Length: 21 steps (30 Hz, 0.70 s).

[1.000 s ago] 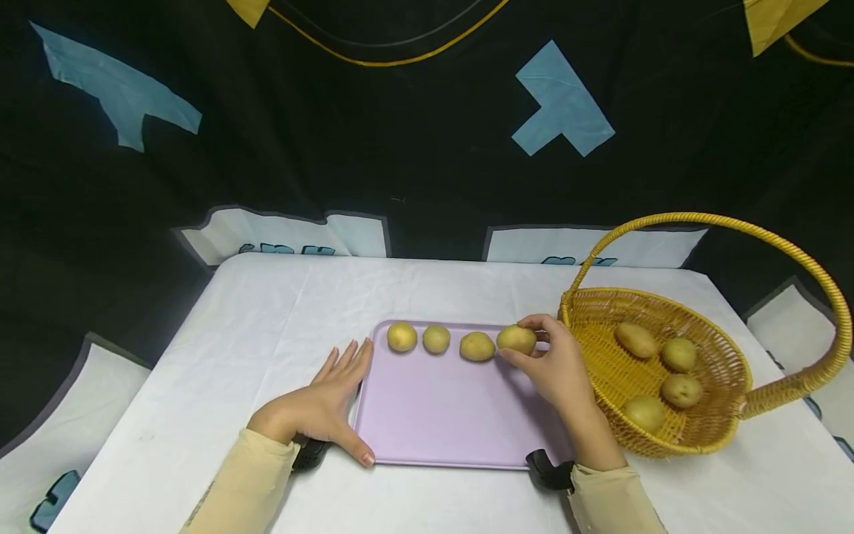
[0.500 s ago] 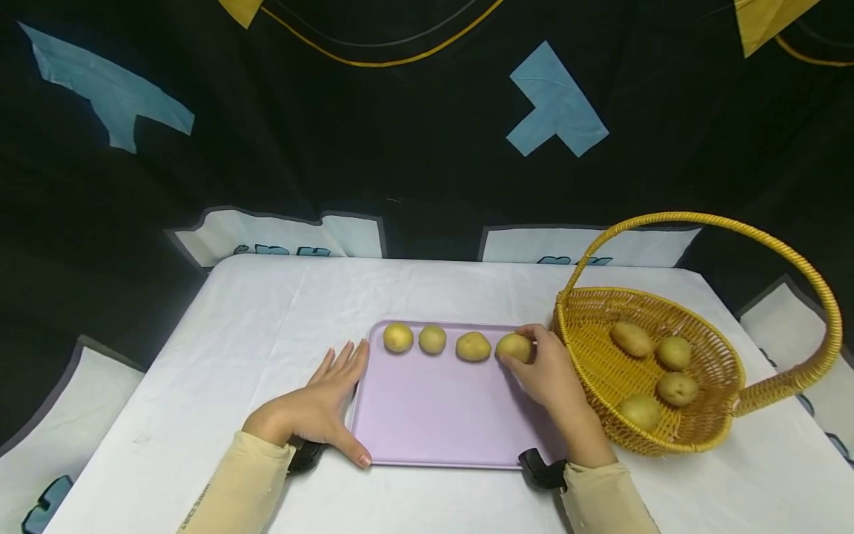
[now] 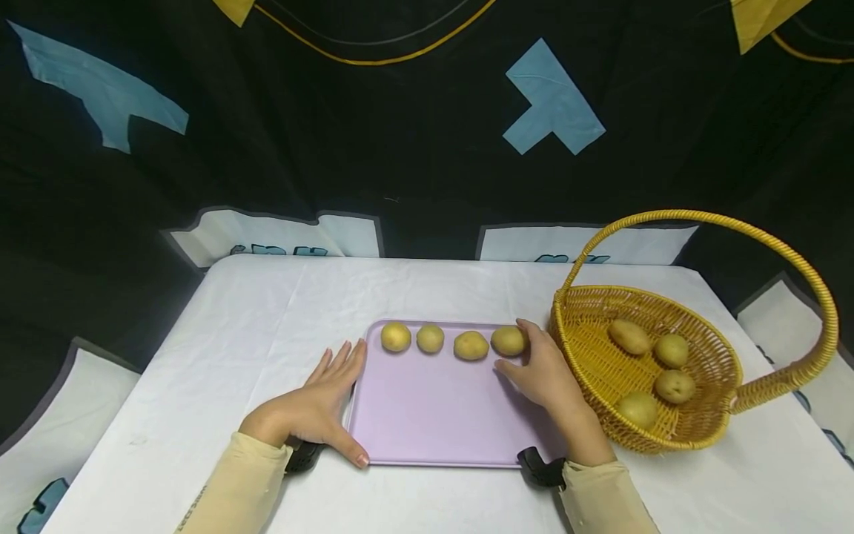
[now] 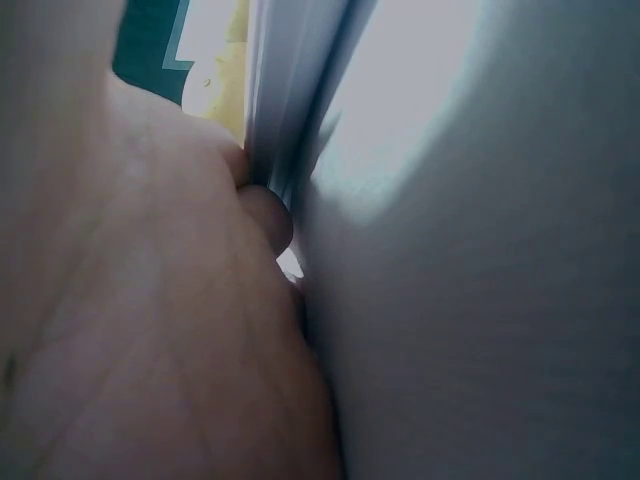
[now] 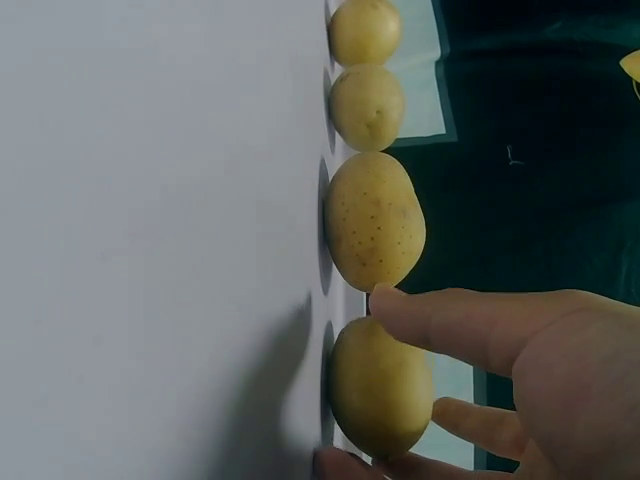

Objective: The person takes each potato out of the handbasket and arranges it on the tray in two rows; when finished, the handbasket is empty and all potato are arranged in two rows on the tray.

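Four yellow-brown potatoes are more than I count out here; several lie in a row along the far edge of a lilac tray (image 3: 427,415). The rightmost potato (image 3: 508,341) sits by my right hand (image 3: 550,378), whose thumb and fingers are spread around it, the thumb apart from it in the head view. Its neighbour, a speckled potato (image 5: 375,222), is just beyond my thumb in the right wrist view. My left hand (image 3: 313,411) rests with fingers spread against the tray's left edge, thumb at the near corner. In the left wrist view the palm (image 4: 150,300) hides most of that contact.
A yellow wicker basket (image 3: 580,363) with a tall arched handle (image 3: 707,215) stands right of the tray, holding several potatoes. White cloth (image 3: 220,356) covers the table. A dark curtain (image 3: 333,148) with blue patches hangs behind.
My right hand has lowered the rightmost potato onto the tray and its thumb has come away from it. The left hand keeps its place at the tray; the head view has shifted slightly.
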### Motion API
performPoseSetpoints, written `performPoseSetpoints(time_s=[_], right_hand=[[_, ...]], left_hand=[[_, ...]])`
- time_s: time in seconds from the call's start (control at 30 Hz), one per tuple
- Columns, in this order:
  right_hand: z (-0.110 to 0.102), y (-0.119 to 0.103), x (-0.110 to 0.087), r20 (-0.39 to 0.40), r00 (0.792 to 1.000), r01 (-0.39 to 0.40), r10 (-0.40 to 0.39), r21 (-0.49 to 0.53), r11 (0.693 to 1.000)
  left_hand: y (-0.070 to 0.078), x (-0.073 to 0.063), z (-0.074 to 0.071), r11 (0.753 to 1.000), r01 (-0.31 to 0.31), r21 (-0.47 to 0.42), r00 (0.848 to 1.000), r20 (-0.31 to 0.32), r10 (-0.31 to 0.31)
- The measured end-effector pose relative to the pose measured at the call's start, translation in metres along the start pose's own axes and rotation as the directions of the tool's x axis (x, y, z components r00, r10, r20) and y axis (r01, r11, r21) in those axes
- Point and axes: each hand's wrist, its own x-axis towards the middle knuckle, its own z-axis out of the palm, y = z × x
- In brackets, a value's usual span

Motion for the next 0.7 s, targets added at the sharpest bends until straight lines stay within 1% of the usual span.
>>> performPoseSetpoints(time_s=[0.3,0.43,0.57,0.7], right_hand=[[-0.003,-0.001,-0.002,0.012,1.0,-0.023,0.023,0.008,1.0],[-0.005,-0.003,-0.003,0.019,0.999,-0.046,0.046,0.006,0.999],[-0.008,-0.007,-0.003,0.047,0.996,-0.08,0.08,0.005,0.997],[-0.016,-0.013,-0.007,0.097,0.992,-0.082,0.08,0.013,0.997]], left_hand=[[0.001,-0.001,-0.001,1.0,0.007,-0.013,1.0,0.003,-0.007],[0.001,-0.001,-0.001,1.0,0.006,-0.012,1.0,0.003,-0.006],[0.001,-0.001,0.0,1.0,0.008,-0.006,1.0,0.001,-0.008],[0.0,0.0,0.0,1.0,0.007,0.0,1.0,-0.003,-0.007]])
